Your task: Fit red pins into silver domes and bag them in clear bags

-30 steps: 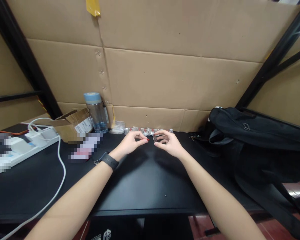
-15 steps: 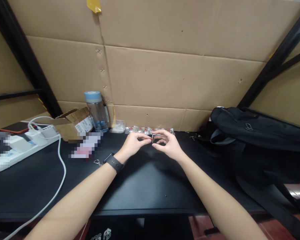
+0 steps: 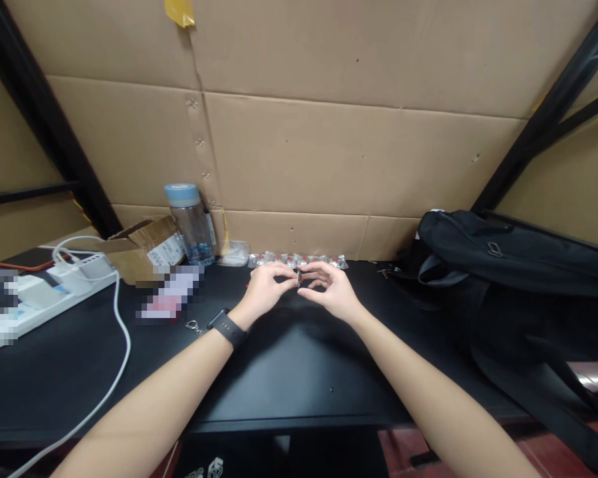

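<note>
Between my two hands, over the black table (image 3: 289, 372), is a small thin object (image 3: 299, 277) with a shiny edge, too small to name. My left hand (image 3: 270, 289) pinches it from the left between thumb and fingers, and a black watch is on that wrist. From the right, my right hand (image 3: 329, 287) curves round it with thumb and fingertips at its edge. Behind the hands, several small clear packets (image 3: 329, 260) with red and silver contents lie in a row along the cardboard wall.
At the left are a white power strip (image 3: 54, 302) with a cable, an open cardboard box (image 3: 142, 255), a water bottle (image 3: 192, 226) and a metal clasp (image 3: 193, 325). A black bag (image 3: 528, 265) fills the right side.
Both hands have shifted very slightly left in the view. The small object has turned a little between the fingers. The camera view has also moved slightly.
</note>
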A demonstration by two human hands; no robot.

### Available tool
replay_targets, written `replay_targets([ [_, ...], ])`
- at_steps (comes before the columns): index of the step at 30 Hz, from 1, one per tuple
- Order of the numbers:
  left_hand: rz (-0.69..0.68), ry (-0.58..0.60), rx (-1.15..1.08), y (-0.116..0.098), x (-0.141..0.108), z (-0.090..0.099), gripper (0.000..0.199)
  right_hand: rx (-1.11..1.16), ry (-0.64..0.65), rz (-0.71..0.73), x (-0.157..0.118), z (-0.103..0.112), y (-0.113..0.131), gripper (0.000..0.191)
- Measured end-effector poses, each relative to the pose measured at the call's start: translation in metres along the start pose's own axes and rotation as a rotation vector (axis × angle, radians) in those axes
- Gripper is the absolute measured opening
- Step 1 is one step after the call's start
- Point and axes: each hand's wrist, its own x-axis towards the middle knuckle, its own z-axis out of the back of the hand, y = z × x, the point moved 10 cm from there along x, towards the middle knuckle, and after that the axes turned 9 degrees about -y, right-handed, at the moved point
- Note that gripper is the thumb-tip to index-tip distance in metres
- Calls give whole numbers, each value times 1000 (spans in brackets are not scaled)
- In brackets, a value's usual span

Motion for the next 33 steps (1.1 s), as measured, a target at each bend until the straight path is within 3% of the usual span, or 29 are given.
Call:
replay_targets([
  [5,-44,-46,191,-16,-5,1,12,-18,-93,-75,2,11,-11,34],
  [8,-67,-26,289,-23,-8,-3,14,-63,-107,-41,4,17,-11,25],
  [16,-15,-4,295,-18,-7,-5,14,-95,-95,43,4,19,-3,15],
  [22,5,98,306,-13,-5,-9,17,-396,-8,182,2,10,12,11],
  [27,10,96,291,-3,-4,-4,24,-661,98,246,3,8,10,7],
  [33,-160,340,357,-8,-23,-38,31,-658,137,255,2,6,3,5],
])
